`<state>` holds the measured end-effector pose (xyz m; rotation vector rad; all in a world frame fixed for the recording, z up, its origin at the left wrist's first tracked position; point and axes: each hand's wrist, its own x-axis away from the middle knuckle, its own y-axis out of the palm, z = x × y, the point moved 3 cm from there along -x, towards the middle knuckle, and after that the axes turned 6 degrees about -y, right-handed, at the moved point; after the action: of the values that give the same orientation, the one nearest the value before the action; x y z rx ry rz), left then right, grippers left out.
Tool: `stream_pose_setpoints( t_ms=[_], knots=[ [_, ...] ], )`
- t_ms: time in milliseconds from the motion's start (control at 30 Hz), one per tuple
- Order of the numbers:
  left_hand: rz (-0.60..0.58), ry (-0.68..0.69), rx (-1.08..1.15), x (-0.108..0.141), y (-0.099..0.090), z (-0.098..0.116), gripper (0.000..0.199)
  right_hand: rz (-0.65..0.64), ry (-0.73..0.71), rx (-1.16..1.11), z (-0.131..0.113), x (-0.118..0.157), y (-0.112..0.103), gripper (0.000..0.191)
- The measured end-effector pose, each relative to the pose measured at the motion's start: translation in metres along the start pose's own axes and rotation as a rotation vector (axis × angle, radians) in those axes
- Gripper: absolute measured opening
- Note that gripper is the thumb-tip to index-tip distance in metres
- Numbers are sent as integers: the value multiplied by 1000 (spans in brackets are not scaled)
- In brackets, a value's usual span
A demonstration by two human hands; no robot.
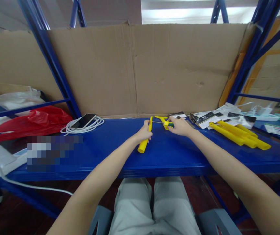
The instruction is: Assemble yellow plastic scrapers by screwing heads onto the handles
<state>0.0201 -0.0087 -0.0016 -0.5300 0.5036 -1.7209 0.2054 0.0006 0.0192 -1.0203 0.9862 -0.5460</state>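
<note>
My left hand [144, 131] is closed around a yellow plastic tube handle [142, 147], its wide round end toward me and its narrow tip pointing to the back. My right hand [180, 126] grips what looks like a screwdriver [170, 124] with a green and yellow handle. Its thin shaft runs left toward the upper part of the tube; whether it touches cannot be made out. Just behind the shaft lies another yellow plastic piece [161, 117], partly hidden by the right hand.
Several yellow tube handles [240, 135] lie on the blue bench [112, 153] at right, beside black-and-white packaging cards [207, 119]. A phone [83, 120] rests on a coiled white cable [97, 122] at left, near a red plastic bag [42, 119]. Cardboard [179, 68] stands behind.
</note>
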Motion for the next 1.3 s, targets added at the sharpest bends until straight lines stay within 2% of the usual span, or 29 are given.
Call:
stream_pose_setpoints(
  t_ms=[167, 433, 667, 833, 1033, 1167, 1300],
  knots=[
    [3, 9, 5, -1, 0, 0, 66, -5, -46, 3, 2, -2, 3, 24],
    [-6, 9, 7, 1, 0, 0, 65, 0, 45, -15, 0, 0, 2, 29],
    [11, -4, 2, -1, 0, -1, 67, -5, -40, -25, -1, 0, 0, 22],
    [12, 6, 10, 0, 0, -1, 67, 4, 34, -53, 3, 0, 1, 27],
    [19, -2, 2, -1, -1, -1, 67, 36, 37, -41, 4, 1, -1, 28],
    [24, 0, -1, -2, -2, -2, 68, 0, 24, -61, 7, 2, 0, 26],
    [19, 4, 3, -2, -2, -1, 70, -92, -46, -174, 5, 1, 6, 26]
  ],
)
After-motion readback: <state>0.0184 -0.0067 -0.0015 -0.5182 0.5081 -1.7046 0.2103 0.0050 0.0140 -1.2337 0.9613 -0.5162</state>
